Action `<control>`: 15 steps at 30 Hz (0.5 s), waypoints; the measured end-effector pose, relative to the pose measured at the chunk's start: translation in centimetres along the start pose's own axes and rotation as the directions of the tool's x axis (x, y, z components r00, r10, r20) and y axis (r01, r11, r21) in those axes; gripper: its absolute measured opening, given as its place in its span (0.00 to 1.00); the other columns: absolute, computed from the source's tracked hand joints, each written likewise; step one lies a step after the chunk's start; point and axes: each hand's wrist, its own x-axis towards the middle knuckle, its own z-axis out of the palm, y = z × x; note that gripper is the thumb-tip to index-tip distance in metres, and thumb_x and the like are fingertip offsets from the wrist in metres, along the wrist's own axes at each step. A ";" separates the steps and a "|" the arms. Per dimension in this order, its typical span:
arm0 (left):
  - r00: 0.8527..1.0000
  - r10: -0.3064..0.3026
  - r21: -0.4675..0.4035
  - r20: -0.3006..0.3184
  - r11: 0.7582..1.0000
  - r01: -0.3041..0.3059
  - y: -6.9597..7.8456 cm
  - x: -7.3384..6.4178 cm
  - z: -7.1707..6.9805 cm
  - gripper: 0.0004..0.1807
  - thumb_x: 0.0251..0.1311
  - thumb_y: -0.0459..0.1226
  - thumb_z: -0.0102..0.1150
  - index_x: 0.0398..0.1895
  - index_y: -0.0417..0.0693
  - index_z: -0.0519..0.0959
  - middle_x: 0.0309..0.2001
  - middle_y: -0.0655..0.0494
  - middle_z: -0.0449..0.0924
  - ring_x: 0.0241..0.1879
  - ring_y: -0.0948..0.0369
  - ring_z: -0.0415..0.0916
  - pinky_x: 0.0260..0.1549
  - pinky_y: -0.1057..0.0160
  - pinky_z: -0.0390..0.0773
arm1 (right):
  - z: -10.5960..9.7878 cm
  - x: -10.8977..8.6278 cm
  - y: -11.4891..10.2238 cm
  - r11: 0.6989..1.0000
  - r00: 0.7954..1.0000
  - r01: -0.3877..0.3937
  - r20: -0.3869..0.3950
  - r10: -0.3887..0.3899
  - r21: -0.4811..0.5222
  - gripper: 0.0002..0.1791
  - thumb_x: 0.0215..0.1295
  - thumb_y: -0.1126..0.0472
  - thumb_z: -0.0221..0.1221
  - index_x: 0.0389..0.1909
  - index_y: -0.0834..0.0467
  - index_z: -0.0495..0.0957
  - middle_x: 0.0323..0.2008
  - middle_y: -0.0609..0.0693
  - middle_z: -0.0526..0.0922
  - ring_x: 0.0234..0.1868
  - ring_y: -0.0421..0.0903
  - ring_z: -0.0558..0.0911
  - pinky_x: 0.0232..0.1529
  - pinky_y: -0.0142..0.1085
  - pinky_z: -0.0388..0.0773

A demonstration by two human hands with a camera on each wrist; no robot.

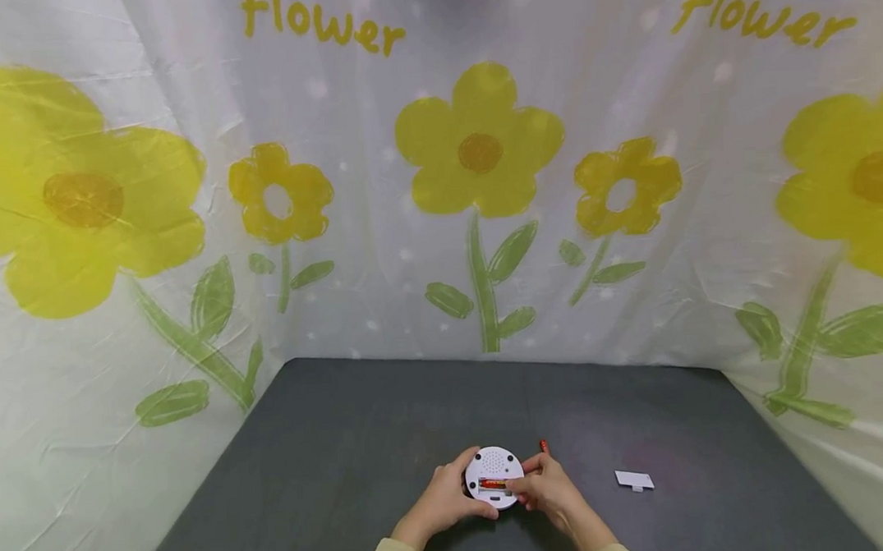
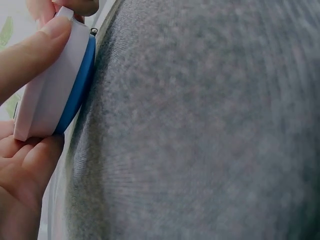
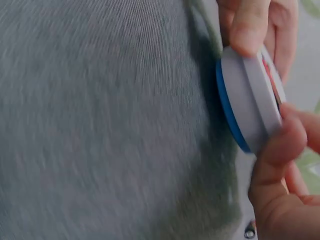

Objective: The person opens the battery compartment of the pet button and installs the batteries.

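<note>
A round white device (image 1: 492, 462) with speaker holes and dark feet is held back side up above the table. Its battery compartment lies uncovered, with a red battery (image 1: 492, 484) inside. My left hand (image 1: 445, 496) grips the left rim between thumb and fingers. On the other side my right hand (image 1: 553, 486) holds the right edge, a fingertip touching the battery's right end. Both wrist views show the white side wall (image 2: 62, 82) and a blue underside (image 3: 231, 110). Another red battery (image 1: 543, 445) shows just past the right hand; most of it is hidden.
A white battery cover (image 1: 634, 480) with a small tab lies on the dark grey table (image 1: 388, 409), right of the hands. Behind and beside the table hangs a pale curtain (image 1: 369, 311) printed with yellow flowers.
</note>
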 end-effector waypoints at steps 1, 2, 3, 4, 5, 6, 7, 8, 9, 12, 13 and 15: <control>1.000 -0.002 -0.001 0.001 1.000 0.002 0.0 0.1 0.0 0.51 0.30 0.49 0.78 0.63 0.41 0.66 0.50 0.49 0.76 0.46 0.51 0.68 0.47 0.50 0.68 | 0.1 0.0 -0.1 1.000 1.000 0.007 -0.015 -0.008 -0.012 0.21 0.47 0.73 0.63 0.37 0.70 0.61 0.17 0.50 0.71 0.16 0.40 0.70 0.17 0.29 0.68; 1.000 0.005 -0.001 0.000 1.000 -0.005 0.0 0.2 0.0 0.51 0.30 0.49 0.78 0.62 0.41 0.66 0.51 0.48 0.76 0.46 0.50 0.68 0.47 0.49 0.68 | 0.1 0.0 -0.2 1.000 0.999 0.017 -0.029 -0.018 -0.024 0.21 0.46 0.73 0.63 0.37 0.70 0.62 0.17 0.50 0.70 0.16 0.40 0.70 0.16 0.30 0.67; 1.000 0.005 -0.003 -0.002 1.000 -0.005 0.1 0.2 -0.1 0.51 0.31 0.49 0.78 0.63 0.41 0.66 0.51 0.48 0.76 0.46 0.50 0.68 0.47 0.49 0.68 | 0.2 0.0 -0.3 0.999 0.999 0.025 -0.042 -0.027 -0.037 0.21 0.46 0.73 0.63 0.37 0.70 0.62 0.16 0.50 0.70 0.16 0.40 0.70 0.16 0.30 0.67; 1.000 0.002 -0.004 -0.002 1.000 -0.002 0.1 0.2 -0.1 0.52 0.31 0.50 0.77 0.63 0.40 0.66 0.51 0.48 0.76 0.47 0.49 0.68 0.47 0.49 0.68 | 0.2 0.0 -0.3 0.998 0.998 0.030 -0.051 -0.032 -0.051 0.21 0.45 0.72 0.63 0.37 0.70 0.62 0.16 0.50 0.70 0.16 0.41 0.70 0.16 0.31 0.67; 1.000 0.001 -0.003 -0.003 1.000 -0.001 0.1 0.2 -0.1 0.52 0.31 0.50 0.77 0.63 0.40 0.65 0.51 0.47 0.76 0.47 0.49 0.68 0.47 0.49 0.68 | 0.3 -0.1 -0.4 0.997 0.998 0.031 -0.058 -0.035 -0.064 0.21 0.45 0.72 0.63 0.37 0.70 0.63 0.16 0.50 0.70 0.16 0.41 0.70 0.16 0.31 0.67; 1.000 -0.001 0.000 -0.004 1.000 0.001 0.1 0.2 -0.1 0.52 0.31 0.50 0.77 0.63 0.40 0.65 0.51 0.47 0.76 0.47 0.48 0.68 0.47 0.49 0.68 | 0.3 -0.1 -0.5 0.997 0.997 0.032 -0.062 -0.037 -0.075 0.20 0.45 0.72 0.63 0.36 0.70 0.63 0.16 0.50 0.70 0.15 0.41 0.70 0.15 0.31 0.67; 1.000 -0.004 -0.005 -0.003 1.000 0.004 0.1 0.2 -0.1 0.52 0.31 0.50 0.78 0.63 0.39 0.65 0.51 0.47 0.76 0.47 0.48 0.68 0.47 0.48 0.68 | 0.4 -0.2 -0.5 0.996 0.997 0.032 -0.066 -0.038 -0.086 0.20 0.45 0.72 0.63 0.36 0.70 0.63 0.16 0.51 0.70 0.15 0.41 0.70 0.15 0.31 0.67; 1.000 -0.005 -0.004 -0.003 1.000 0.005 0.1 0.1 -0.1 0.52 0.31 0.49 0.78 0.63 0.39 0.65 0.51 0.46 0.76 0.47 0.47 0.68 0.47 0.47 0.68 | 0.4 -0.2 -0.5 0.995 0.997 0.033 -0.068 -0.040 -0.098 0.20 0.44 0.72 0.63 0.36 0.69 0.63 0.16 0.51 0.70 0.15 0.41 0.70 0.15 0.31 0.67; 1.000 -0.008 -0.004 -0.005 1.000 0.008 0.1 0.1 -0.1 0.52 0.31 0.49 0.78 0.63 0.39 0.65 0.51 0.46 0.76 0.48 0.47 0.68 0.47 0.47 0.68 | 0.5 -0.2 -0.6 0.993 0.997 0.032 -0.071 -0.040 -0.110 0.20 0.44 0.72 0.63 0.35 0.69 0.64 0.16 0.51 0.70 0.15 0.41 0.70 0.15 0.31 0.67; 1.000 -0.002 0.004 -0.010 1.000 0.002 0.0 -0.1 -0.1 0.52 0.30 0.49 0.78 0.63 0.39 0.65 0.51 0.45 0.75 0.47 0.47 0.69 0.47 0.48 0.69 | 0.7 -0.2 -0.6 0.991 0.996 0.032 -0.076 -0.042 -0.132 0.19 0.43 0.72 0.63 0.33 0.68 0.64 0.15 0.51 0.70 0.14 0.41 0.70 0.14 0.31 0.67; 1.000 0.002 0.007 -0.013 1.000 -0.002 0.0 -0.1 0.0 0.52 0.30 0.49 0.78 0.63 0.39 0.65 0.51 0.45 0.76 0.47 0.47 0.69 0.47 0.49 0.69 | 0.7 -0.2 -0.6 0.990 0.996 0.030 -0.078 -0.041 -0.136 0.18 0.42 0.72 0.63 0.33 0.67 0.64 0.15 0.51 0.70 0.14 0.41 0.70 0.14 0.30 0.67; 1.000 0.007 0.013 -0.020 1.000 -0.006 0.0 -0.2 0.0 0.53 0.29 0.49 0.78 0.63 0.39 0.65 0.51 0.45 0.75 0.47 0.48 0.69 0.47 0.49 0.69 | 0.8 -0.1 -0.6 0.990 0.996 0.026 -0.077 -0.037 -0.138 0.18 0.42 0.72 0.63 0.32 0.67 0.64 0.15 0.51 0.70 0.14 0.41 0.70 0.14 0.30 0.67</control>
